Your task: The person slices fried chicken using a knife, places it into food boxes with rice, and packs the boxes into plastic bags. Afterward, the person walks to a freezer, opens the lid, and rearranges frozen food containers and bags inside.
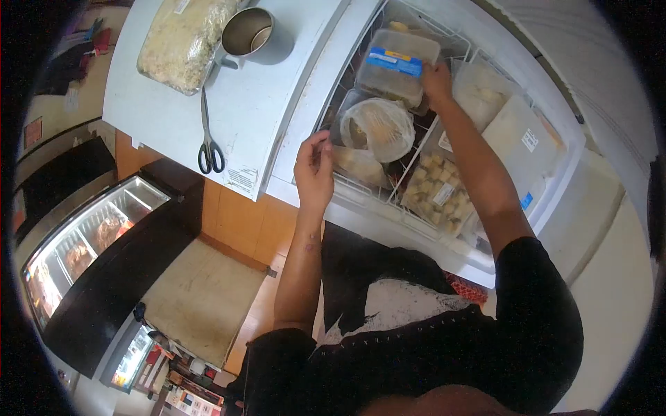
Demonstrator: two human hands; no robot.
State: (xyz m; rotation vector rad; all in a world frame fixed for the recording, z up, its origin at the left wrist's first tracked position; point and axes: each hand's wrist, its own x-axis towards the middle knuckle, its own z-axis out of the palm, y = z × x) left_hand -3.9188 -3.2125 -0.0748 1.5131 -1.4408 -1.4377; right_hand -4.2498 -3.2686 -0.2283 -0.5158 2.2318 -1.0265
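Observation:
My right hand (437,82) reaches into the open chest freezer (325,87) and grips the right edge of a clear plastic container (395,69) with a blue and yellow label. At the freezer's near left rim, my left hand (316,172) is held up with loosely curled fingers, thumb apart, nothing visible in it. Just right of that hand, a tied plastic bag (380,128) of pale food sits in the wire basket, with another bag (357,166) below it. Whether the container's underside touches what lies beneath is hidden.
In the freezer's right part lie a bag of cubed food (431,187) and white packages (520,145). On the white lid (250,111) rest black-handled scissors (210,149), a metal mug (258,38) and a large wrapped pack (184,45). A lit display case (90,243) stands at left.

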